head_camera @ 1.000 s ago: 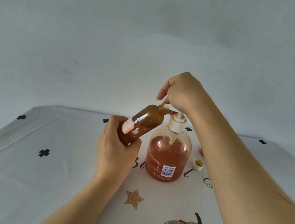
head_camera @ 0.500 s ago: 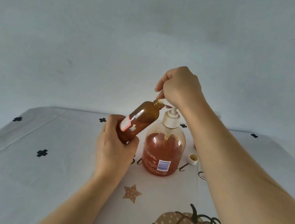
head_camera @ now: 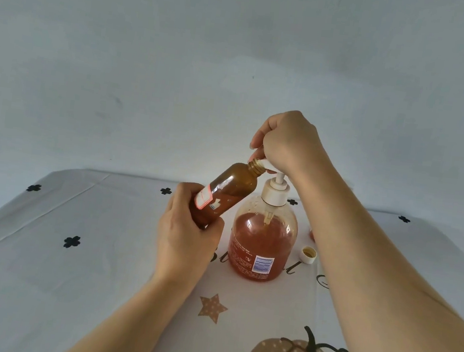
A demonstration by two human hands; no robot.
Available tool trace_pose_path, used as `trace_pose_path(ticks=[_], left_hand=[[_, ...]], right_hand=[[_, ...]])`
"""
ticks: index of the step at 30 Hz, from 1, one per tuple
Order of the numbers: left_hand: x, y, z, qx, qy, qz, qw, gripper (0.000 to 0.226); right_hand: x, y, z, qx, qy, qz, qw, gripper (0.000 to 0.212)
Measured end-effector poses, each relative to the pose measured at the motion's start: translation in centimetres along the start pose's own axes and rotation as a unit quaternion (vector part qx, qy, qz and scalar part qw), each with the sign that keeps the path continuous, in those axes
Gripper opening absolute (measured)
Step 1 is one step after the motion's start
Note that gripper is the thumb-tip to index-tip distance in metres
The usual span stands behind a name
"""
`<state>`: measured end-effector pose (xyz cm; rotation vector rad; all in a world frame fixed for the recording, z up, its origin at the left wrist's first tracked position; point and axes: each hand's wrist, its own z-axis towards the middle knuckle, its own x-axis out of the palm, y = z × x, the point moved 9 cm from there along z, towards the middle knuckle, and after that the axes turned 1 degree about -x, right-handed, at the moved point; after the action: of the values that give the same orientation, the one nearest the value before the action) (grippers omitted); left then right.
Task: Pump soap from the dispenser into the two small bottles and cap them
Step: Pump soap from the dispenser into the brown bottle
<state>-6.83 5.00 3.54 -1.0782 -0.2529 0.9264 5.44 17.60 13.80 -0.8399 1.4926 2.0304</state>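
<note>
Amber small bottle (head_camera: 226, 192); orange-filled clear dispenser (head_camera: 261, 246), white pump; white tablecloth (head_camera: 67, 272), black clovers, dotted pumpkin.

Glossy clear plastic dispenser (head_camera: 262, 244) — amber bottle (head_camera: 224, 194) glossy; tablecloth (head_camera: 65, 287) matt.

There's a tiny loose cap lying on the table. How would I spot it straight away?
Start at the big clear pump dispenser of amber soap standing mid-table on the white patterned tablecloth. Just right of it, beside the person's right forearm, lies a small white round cap, open side up. It is the only loose white piece lying on the cloth.
</note>
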Motion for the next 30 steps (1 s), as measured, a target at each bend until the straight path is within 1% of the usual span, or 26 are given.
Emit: trace_pose_path(ticks=[3, 7, 12, 18, 22, 24, 26, 30], left_hand=[[-0.1, 0.0, 0.1, 0.005, -0.006, -0.004, 1.0, 0.039], [-0.1, 0.2, 0.0, 0.001, -0.009, -0.003, 1.0, 0.039], [-0.3, 1.2, 0.3, -0.01, -0.024, 0.01, 1.0, 0.038], [-0.3, 1.5, 0.3, -0.011, -0.023, 0.027, 0.999, 0.038], [0.0, 1.0, 0.2, 0.0, -0.013, 0.018, 1.0, 0.038], [0.1, 0.6, 0.1, 0.012, -0.007, 0.015, 1.0, 0.04], [0.1, 0.4, 0.1, 0.011, -0.004, 0.013, 1.0, 0.041], [0.1, 0.3, 0.0, 0.005, 0.001, 0.007, 1.0, 0.041]], right_hand=[[0.3, 0.1, 0.1, -0.004, 0.011, -0.01, 1.0, 0.023], [0.4, 0.2, 0.2, -0.01, 0.021, -0.048, 0.999, 0.027], [1.4, -0.4, 0.0, -0.011, 0.04, -0.059, 0.997, 0.027], [1.5, -0.7, -0.4, -0.002, 0.043, -0.065, 0.997, 0.027], [0.6, -0.2, -0.2, 0.003, 0.02, -0.057, 0.998, 0.028], [0.2, 0.0, -0.1, 0.009, 0.009, -0.033, 0.999, 0.027], [-0.1, 0.0, -0.2, 0.013, 0.005, -0.007, 1.0, 0.024], [-0.1, -0.2, -0.3, 0.021, 0.01, 0.011, 1.0, 0.023]])
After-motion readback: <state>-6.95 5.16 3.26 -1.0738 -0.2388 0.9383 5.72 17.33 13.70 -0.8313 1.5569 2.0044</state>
